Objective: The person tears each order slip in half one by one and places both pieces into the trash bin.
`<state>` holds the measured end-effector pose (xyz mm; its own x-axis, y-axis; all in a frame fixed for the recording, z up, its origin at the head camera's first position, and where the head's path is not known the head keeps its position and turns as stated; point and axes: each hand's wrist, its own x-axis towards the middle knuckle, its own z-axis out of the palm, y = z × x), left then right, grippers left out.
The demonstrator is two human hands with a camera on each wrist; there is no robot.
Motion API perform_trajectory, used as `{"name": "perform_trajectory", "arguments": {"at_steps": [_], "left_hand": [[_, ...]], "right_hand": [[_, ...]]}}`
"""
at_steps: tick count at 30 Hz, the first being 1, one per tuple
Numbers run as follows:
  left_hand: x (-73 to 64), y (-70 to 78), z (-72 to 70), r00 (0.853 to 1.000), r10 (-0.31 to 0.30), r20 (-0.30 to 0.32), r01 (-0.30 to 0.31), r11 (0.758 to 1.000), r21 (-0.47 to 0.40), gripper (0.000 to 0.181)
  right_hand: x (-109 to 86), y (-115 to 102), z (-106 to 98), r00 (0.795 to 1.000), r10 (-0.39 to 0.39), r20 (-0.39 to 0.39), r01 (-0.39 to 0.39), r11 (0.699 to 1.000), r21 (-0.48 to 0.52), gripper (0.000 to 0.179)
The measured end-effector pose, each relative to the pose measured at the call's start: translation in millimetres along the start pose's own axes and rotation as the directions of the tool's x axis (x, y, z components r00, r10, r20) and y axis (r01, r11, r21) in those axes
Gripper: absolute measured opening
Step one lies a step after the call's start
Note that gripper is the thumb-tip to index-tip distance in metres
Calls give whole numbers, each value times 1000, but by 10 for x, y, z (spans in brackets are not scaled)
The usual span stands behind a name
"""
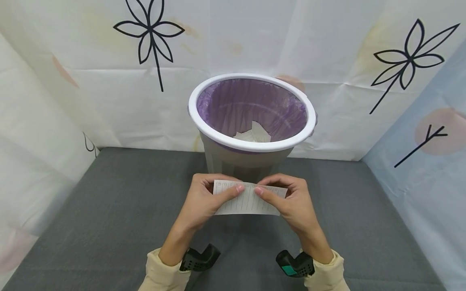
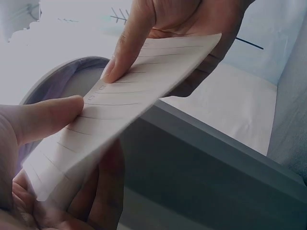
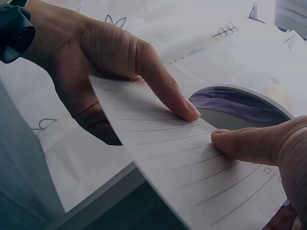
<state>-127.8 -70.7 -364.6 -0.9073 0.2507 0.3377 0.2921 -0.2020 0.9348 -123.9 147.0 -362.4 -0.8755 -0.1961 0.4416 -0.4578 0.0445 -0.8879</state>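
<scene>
Both hands hold one slip of lined paper [image 1: 247, 202] with small checkbox squares along one edge, in front of the bin. My left hand [image 1: 205, 199] pinches its left part, thumb on top and fingers underneath. My right hand [image 1: 291, 200] pinches the right part the same way. In the head view the two thumb tips lie close together near the slip's upper edge. The left wrist view shows the paper [image 2: 129, 100] slightly bowed, with fingers curled below it. Lines and squares on the paper [image 3: 158, 134] also show in the right wrist view.
A bin [image 1: 251, 147] with a white rim and purple liner stands just beyond the hands. Pieces of paper [image 1: 255, 133] lie inside it. The grey table [image 1: 109, 226] meets fabric walls [image 1: 91, 105] with flower drawings at the back and sides.
</scene>
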Motion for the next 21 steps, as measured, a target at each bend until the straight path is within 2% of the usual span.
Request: {"name": "perform_trajectory", "arguments": {"at_steps": [6,12,21], "left_hand": [[-2,17,1,1000,-18,0,18,1000,7,11],[-3,8,17,1000,9,24,-11,998,55,10],[-16,21,37,999,50,6,-50,985,165,9]], "right_hand": [[-1,11,13,999,-39,8,39,999,-16,5],[-14,21,23,998,-59,12,60,997,-57,5],[-17,19,50,999,-44,11,44,996,-82,6]]}}
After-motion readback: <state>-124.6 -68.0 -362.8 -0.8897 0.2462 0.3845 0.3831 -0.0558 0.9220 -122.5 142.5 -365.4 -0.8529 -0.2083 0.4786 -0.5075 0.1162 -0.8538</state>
